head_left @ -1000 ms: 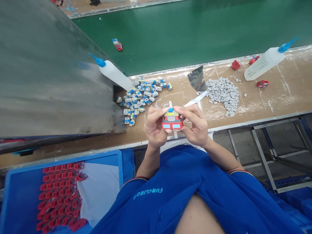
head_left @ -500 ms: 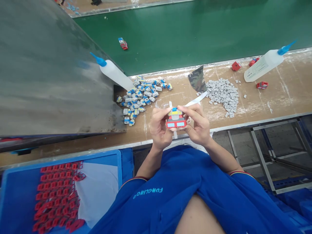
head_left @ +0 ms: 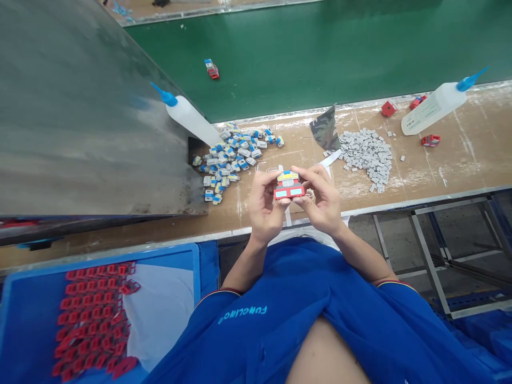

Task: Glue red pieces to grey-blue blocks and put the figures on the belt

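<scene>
Red toy figure (head_left: 288, 186) held between left hand (head_left: 264, 205) and right hand (head_left: 322, 200)
Both pinch its sides, above the worktop (head_left: 472, 170), near blue-grey parts (head_left: 228, 160).

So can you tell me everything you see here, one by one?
Block toy: one, red, blue and yellow, held up between both hands
Small toy: one, red and blue, on the green belt
Red pieces: three, red, on the wooden bench, right side
Squeeze bottles: two, white with blue nozzles, on the bench, left and right
Blue-and-grey pieces: many, heaped on the bench
Grey pieces: many, heaped on the bench
Camouflage scrap: one, green-brown, behind the hands
Red parts: many, in the blue tray, lower left
Left hand: one, holding the toy
Right hand: one, holding the toy
Shirt: one, blue, on the person
</scene>
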### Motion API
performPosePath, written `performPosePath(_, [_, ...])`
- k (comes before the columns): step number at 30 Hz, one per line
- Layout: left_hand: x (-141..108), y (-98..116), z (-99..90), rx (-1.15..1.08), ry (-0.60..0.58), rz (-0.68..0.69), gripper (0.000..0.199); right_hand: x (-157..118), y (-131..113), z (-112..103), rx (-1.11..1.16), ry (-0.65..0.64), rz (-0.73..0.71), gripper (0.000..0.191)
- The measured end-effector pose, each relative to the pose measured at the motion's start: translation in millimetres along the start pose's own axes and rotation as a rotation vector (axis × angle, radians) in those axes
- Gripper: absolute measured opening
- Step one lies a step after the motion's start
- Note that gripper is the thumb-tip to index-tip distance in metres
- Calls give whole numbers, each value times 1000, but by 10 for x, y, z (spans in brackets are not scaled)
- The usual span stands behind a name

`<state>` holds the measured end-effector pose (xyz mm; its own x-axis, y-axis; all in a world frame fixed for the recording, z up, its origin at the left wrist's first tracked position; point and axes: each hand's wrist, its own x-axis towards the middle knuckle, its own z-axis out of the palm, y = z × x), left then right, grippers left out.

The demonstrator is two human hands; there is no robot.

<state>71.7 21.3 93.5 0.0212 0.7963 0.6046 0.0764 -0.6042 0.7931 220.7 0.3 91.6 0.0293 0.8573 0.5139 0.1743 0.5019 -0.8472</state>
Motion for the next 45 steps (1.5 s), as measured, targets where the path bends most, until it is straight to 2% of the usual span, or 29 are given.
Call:
performPosePath(5, [2, -7, 13, -11, -11, 7, 50, 4, -14, 9, -26, 24, -18, 46])
performPosePath(9, [17, -31, -50, -46, -81, 13, 45, 9, -58, 6, -57, 41, -80, 45])
performPosePath(15, [59, -82, -164, -74, -188, -14, 56, 20, -91, -27, -146, 44, -116, 45])
performPosePath(23, [33, -74, -143, -40, -116, 55, 53, -19, -174, -34, -229, 53, -180, 48])
performPosePath(29, [26, -54, -148, -12, -104, 137, 43, -4, -234, -6, -169, 51, -236, 48])
performPosePath(35, [-3, -80, -166, -10, -88, 90, 46, 7, -232, 11, -198, 39, -258, 47])
performPosePath(41, [-3, -57, -152, -8, -81, 132, 42, -11, -242, 33, -228, 49, -256, 47])
performPosePath(45, [-13, -70, -155, -7, -35, 126, 44, 0, -256, 56, -215, 38, -268, 45])
